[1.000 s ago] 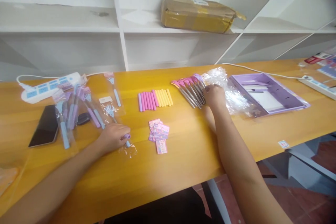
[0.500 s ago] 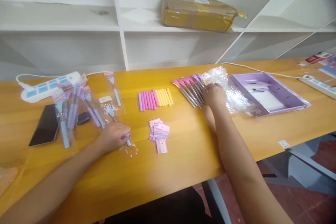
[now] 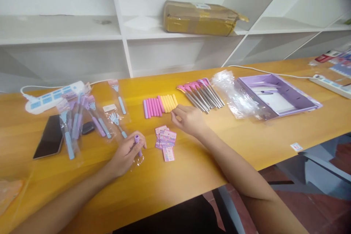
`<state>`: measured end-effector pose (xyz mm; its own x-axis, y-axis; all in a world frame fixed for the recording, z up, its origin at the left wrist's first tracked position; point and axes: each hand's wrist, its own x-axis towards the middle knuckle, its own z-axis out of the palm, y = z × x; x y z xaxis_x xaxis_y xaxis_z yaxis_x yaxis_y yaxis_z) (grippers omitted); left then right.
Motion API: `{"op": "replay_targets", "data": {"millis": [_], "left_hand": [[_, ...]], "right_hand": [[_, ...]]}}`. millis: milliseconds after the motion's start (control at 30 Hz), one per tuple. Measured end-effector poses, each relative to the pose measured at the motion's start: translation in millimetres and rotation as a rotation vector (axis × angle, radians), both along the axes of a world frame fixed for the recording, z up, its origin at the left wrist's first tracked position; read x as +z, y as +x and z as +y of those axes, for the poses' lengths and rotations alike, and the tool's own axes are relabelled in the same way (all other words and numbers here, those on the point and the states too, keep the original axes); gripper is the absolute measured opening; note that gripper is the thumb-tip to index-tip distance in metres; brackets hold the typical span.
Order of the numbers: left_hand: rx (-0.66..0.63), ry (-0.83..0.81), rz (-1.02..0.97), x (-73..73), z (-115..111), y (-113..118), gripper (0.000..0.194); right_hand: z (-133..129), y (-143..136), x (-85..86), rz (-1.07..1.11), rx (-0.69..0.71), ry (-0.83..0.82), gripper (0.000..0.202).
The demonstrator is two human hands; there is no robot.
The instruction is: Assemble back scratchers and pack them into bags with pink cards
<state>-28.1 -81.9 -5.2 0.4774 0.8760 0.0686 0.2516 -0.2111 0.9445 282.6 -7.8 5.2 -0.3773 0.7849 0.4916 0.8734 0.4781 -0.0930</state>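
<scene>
My left hand [image 3: 127, 153] is closed around a light purple tube [image 3: 136, 139], its open end facing up. Beside that hand lies a bagged blue hand-shaped piece [image 3: 115, 119]. My right hand [image 3: 189, 120] is closed, thumb and fingertips together at the right end of the yellow tubes [image 3: 168, 103]; whatever it pinches is hidden. Pink tubes [image 3: 154, 106] lie next to the yellow ones. Behind the right hand, metal rods with pink hand-shaped ends [image 3: 204, 95] are fanned out. Small printed cards [image 3: 168, 139] lie overlapping between my hands.
Bagged blue and purple pieces [image 3: 78, 117], a phone [image 3: 49, 137] and a power strip [image 3: 56, 97] are at the left. Clear bags [image 3: 233, 97] lie beside a purple bin [image 3: 298, 98] at the right. A taped carton [image 3: 201, 18] rests on the shelf.
My right hand has moved left from the metal rods to the yellow tubes. My left hand has turned and shifted slightly right, bringing the purple tube more upright.
</scene>
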Motion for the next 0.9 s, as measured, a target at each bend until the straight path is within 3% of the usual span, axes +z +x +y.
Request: {"op": "replay_targets", "data": {"millis": [67, 200, 267, 333, 533, 900], "left_hand": [[-0.017, -0.014, -0.039, -3.7, 1, -1, 0.041], [-0.053, 0.025, -0.056, -9.0, 1, -2, 0.043], [-0.061, 0.059, -0.041, -11.5, 2, -3, 0.043], [-0.061, 0.073, -0.022, -14.0, 3, -5, 0.044], [-0.090, 0.066, 0.003, -17.6, 3, -7, 0.041], [-0.095, 0.086, 0.055, -15.2, 4, -5, 0.040]], "right_hand": [[15, 31, -1.0, 0.059, -0.151, 0.011, 0.025], [57, 136, -15.2, 0.244, -0.539, 0.060, 0.027], [72, 179, -28.9, 0.295, -0.645, 0.022, 0.032], [80, 203, -43.3, 0.309, -0.667, -0.041, 0.034], [92, 210, -66.4, 0.299, -0.669, -0.118, 0.038], [99, 214, -66.3, 0.291, -0.676, -0.087, 0.027]]}}
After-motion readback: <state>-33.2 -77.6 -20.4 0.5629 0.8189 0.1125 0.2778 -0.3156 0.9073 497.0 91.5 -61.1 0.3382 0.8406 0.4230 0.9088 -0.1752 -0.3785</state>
